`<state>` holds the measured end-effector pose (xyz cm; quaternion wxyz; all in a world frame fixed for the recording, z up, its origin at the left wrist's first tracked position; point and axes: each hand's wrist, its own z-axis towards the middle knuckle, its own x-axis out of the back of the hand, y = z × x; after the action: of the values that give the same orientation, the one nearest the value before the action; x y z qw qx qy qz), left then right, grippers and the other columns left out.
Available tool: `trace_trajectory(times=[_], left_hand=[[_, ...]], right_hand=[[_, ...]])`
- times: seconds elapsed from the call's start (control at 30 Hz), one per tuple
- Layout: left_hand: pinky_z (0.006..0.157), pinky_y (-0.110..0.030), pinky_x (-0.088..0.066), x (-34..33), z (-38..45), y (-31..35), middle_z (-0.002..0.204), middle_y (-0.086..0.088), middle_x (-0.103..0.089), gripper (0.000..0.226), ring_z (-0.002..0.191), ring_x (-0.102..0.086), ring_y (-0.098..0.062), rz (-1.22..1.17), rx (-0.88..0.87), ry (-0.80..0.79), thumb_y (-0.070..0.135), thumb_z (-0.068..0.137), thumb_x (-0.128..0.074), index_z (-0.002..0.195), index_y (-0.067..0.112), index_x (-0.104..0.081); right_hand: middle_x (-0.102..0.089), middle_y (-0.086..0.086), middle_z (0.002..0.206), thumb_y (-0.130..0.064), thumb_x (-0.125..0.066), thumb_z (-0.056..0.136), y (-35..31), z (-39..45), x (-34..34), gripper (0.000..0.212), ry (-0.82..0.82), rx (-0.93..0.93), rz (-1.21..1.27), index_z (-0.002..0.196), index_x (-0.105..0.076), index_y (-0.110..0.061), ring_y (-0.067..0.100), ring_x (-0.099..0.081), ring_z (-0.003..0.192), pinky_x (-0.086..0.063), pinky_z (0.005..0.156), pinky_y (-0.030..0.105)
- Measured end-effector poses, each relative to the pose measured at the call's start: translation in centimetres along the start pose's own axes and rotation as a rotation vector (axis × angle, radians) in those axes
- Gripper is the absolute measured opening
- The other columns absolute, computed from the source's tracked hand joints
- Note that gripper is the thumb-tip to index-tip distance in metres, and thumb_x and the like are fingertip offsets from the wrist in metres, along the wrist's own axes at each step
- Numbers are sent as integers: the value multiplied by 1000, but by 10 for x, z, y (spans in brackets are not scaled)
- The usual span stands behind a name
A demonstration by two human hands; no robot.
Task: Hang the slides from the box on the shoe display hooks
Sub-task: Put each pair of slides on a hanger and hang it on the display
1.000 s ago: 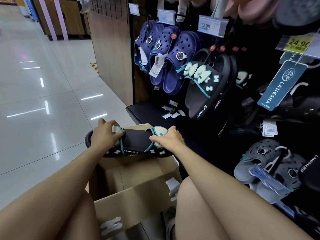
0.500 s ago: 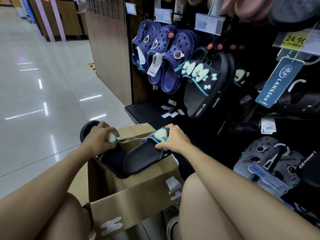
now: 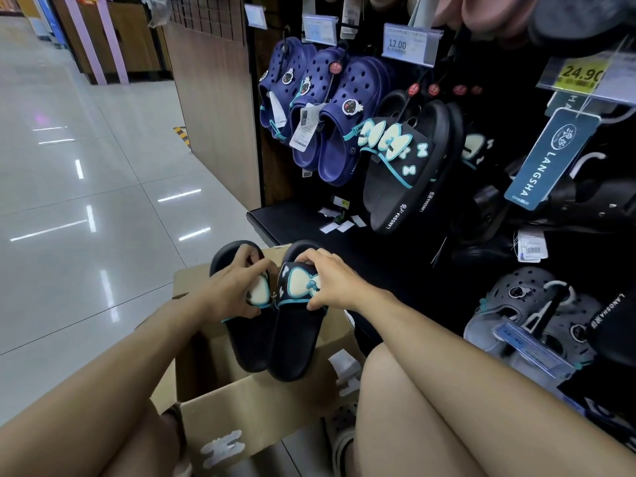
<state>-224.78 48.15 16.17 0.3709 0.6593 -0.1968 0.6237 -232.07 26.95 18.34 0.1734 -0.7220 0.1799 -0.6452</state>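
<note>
Slides (image 3: 275, 325) now side by side, left hand (image 3: 234, 290) and right hand (image 3: 330, 284) gripping straps; hung pair (image 3: 409, 180) marked LANGSHA

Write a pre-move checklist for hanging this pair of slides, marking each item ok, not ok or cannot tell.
1. Left hand grips the left slide: ok.
2. Right hand grips the right slide: ok.
3. Pair lifted above the cardboard box: ok.
4. Slides side by side, same way round: ok.
5. Slides joined by a tie or hanger: cannot tell.
6. Free hook space beside the hanging black slides: cannot tell.
</note>
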Motion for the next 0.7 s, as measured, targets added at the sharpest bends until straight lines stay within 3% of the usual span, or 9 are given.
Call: trace_trajectory(times=[0.17, 0.27, 0.4, 0.5, 0.7], left_hand=[[72, -33, -49, -17, 10, 8, 113, -2, -29, 92, 89, -51, -25, 197, 9, -102, 26, 65, -80, 137, 27, -22], [74, -31, -43, -21, 14, 16, 113, -4, -38, 93, 93, -50, -23, 271, 19, -98, 30, 69, -78, 143, 23, -23], [79, -35, -40, -23, 19, 17, 109, 2, -43, 86, 99, -52, -23, 355, 21, -54, 40, 64, -79, 132, 27, -27], [77, -36, -43, -24, 22, 17, 108, 2, -45, 86, 98, -54, -24, 249, 50, -70, 39, 61, -83, 127, 25, -29], [87, -36, -43, -26, 34, 15, 109, -4, -55, 81, 101, -51, -24, -262, 63, -49, 19, 57, -90, 116, 20, -36]], right_hand=[[-47, -5, 126, -8, -87, 64, 2, -2, -1, 81, -12, 3, -38, 131, -46, -28, 18, -41, 119, -49, 92, 41], [-47, -6, 126, -7, -87, 64, 5, -5, 0, 82, -34, -2, -69, 131, -45, -30, 17, -40, 121, -49, 92, 43], [-46, -7, 128, -6, -87, 65, 9, -7, 1, 84, -63, 10, -124, 133, -44, -30, 17, -40, 122, -49, 92, 44], [-46, -8, 127, -6, -87, 65, 9, -7, 1, 84, -64, 21, -131, 132, -44, -30, 17, -41, 121, -50, 90, 43], [-46, -8, 124, -5, -87, 65, 8, -5, 1, 82, -66, 42, -149, 130, -44, -30, 17, -42, 118, -50, 89, 44]])
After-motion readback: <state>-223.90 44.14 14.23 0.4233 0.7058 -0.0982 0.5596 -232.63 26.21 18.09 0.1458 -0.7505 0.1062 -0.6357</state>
